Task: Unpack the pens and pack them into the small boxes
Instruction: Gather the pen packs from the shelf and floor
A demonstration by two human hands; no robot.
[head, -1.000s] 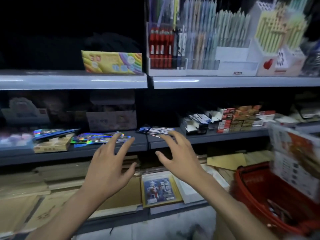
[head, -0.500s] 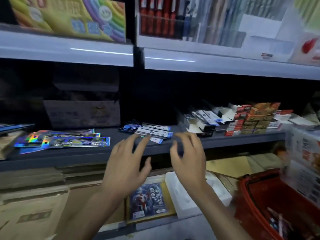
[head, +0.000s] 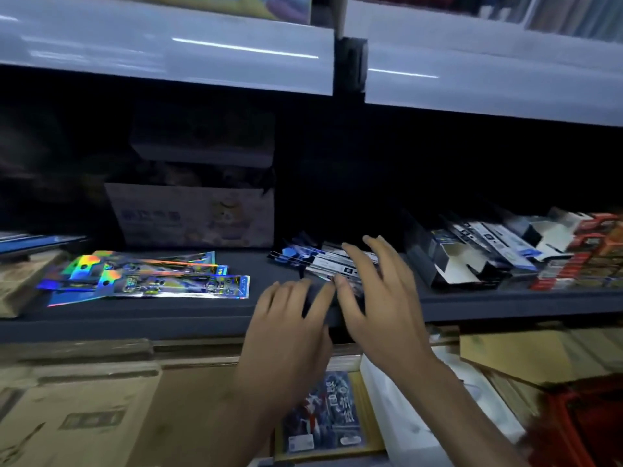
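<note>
Pen packs (head: 315, 261), printed in blue, white and black, lie in a loose, overlapping pile on the dark middle shelf (head: 161, 318), close to its front edge. The right hand (head: 381, 298) hangs over the near end of the pile with its fingers straight and spread wide, hiding part of the packs; whether the fingertips touch them cannot be told. The left hand (head: 290, 335) is just beside it, lower and to the left, also flat with the fingers fanned apart and holding nothing, its fingertips at the shelf edge just short of the pile. Small boxes (head: 468, 264) in black and white, several with flaps open, lean in a row just right of the pile, with red and orange boxes (head: 580, 261) past them. Shiny holographic packs (head: 151, 279) lie well to the left on the same shelf, in front of a pale carton (head: 192, 214). A white upper shelf (head: 168, 59) runs overhead. Below sit brown cardboard (head: 84, 416), a framed picture card (head: 328, 419), a white box (head: 408, 423) and a red basket (head: 593, 429).
</note>
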